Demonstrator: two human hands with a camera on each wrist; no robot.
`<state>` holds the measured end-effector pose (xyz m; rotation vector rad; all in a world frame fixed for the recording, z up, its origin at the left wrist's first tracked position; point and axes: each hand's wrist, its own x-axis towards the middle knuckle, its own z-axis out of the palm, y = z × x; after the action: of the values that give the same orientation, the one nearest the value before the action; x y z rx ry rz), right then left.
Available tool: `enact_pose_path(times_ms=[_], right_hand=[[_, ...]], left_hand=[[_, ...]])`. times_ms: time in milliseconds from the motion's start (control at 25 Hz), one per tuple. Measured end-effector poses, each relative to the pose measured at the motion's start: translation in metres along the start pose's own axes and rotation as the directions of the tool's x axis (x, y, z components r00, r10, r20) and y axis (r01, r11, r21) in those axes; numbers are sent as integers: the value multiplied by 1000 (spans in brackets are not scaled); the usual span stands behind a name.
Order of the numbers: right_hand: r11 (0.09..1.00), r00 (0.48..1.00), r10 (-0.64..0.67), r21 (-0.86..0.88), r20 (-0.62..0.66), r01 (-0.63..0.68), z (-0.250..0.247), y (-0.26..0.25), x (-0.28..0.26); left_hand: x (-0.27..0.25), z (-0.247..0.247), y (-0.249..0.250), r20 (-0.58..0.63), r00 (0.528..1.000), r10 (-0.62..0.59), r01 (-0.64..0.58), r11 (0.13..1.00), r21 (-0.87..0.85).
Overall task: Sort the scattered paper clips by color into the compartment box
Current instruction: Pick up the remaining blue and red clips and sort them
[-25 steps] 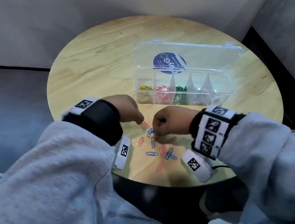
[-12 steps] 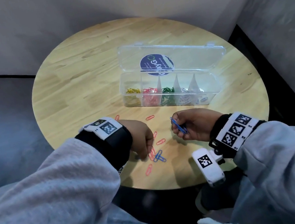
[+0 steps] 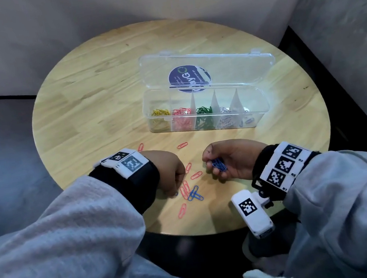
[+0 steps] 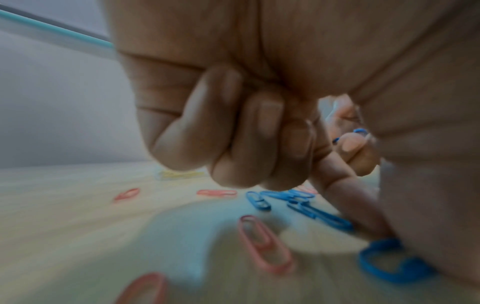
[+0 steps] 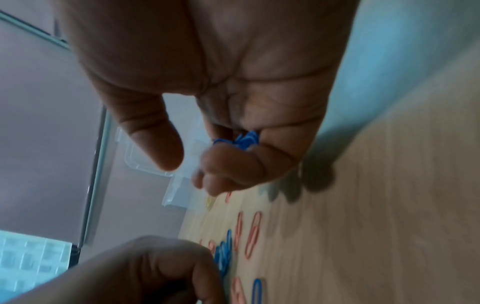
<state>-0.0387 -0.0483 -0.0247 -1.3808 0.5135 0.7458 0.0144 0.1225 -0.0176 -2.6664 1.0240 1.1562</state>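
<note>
The clear compartment box [image 3: 254,105] stands open at the back right of the round table, holding yellow, red, green, silver and a few blue clips in separate cells. My right hand [image 3: 229,155] hovers in front of it, palm turned up. Its fingers curl round several blue paper clips [image 3: 218,165] [image 5: 244,139]. My left hand [image 3: 176,179] is curled low over the loose pile. Its index finger and thumb pinch down on one blue clip [image 4: 389,263] that lies on the table. Loose red clips [image 3: 196,175] and blue clips [image 3: 194,194] lie between my hands.
The wooden table [image 3: 90,110] ends in a dark rim just below the pile. The box's lid [image 3: 238,66] lies tilted back behind it. One red clip [image 3: 182,145] lies nearer the box, another [image 3: 182,210] near the front edge. Grey cushions surround the table.
My right hand has lifted off the pile and turned palm up with blue clips in it. My left hand has moved nearer me, down onto the pile.
</note>
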Motion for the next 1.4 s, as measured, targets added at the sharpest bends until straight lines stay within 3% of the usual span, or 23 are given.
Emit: enact_pose_path(times_ms=[200, 280, 400, 480, 600, 760, 880, 1000, 1080, 1160, 1240, 1320, 1400], right_hand=[[942, 996, -73, -332, -42, 55, 4, 2, 3], [871, 994, -105, -486, -40, 72, 5, 1, 4], [821, 992, -113, -568, -52, 64, 8, 1, 4], [741, 989, -134, -669, -56, 63, 12, 0, 3], [463, 978, -209, -881, 3, 102, 23, -2, 1], [238, 974, -206, -961, 92, 141, 39, -3, 1], [150, 973, -213, -981, 93, 127, 45, 0, 4], [91, 968, -234, -989, 94, 118, 47, 2, 4], [81, 966, -244, -991, 79, 102, 47, 3, 3], [92, 970, -235, -992, 66, 89, 46, 2, 2], [91, 972, -227, -992, 63, 86, 44, 2, 2], [72, 972, -223, -993, 73, 91, 42, 2, 1], [122, 974, -215, -988, 67, 95, 40, 0, -2]], left_hand=[[-2, 4, 0, 25, 1000, 5, -4, 998, -61], [-9, -2, -3, 8, 1000, 3, -2, 982, -188], [-21, -18, -14, -106, 994, 16, -55, 925, -375], [-28, -25, -21, -170, 985, 15, -106, 834, -542], [-36, -32, -29, -222, 974, -39, -158, 586, -795], [-41, -39, -35, -278, 944, -175, -217, 305, -927], [-42, -42, -36, -310, 912, -267, -264, 195, -945], [-40, -42, -35, -291, 902, -318, -254, 152, -955], [-37, -41, -34, -247, 909, -335, -201, 167, -965], [-31, -38, -33, -194, 925, -328, -105, 270, -957], [-23, -32, -32, -157, 941, -302, 29, 531, -847], [-18, -25, -29, -168, 938, -303, 160, 808, -567], [-15, -18, -20, -174, 932, -317, 238, 900, -366]])
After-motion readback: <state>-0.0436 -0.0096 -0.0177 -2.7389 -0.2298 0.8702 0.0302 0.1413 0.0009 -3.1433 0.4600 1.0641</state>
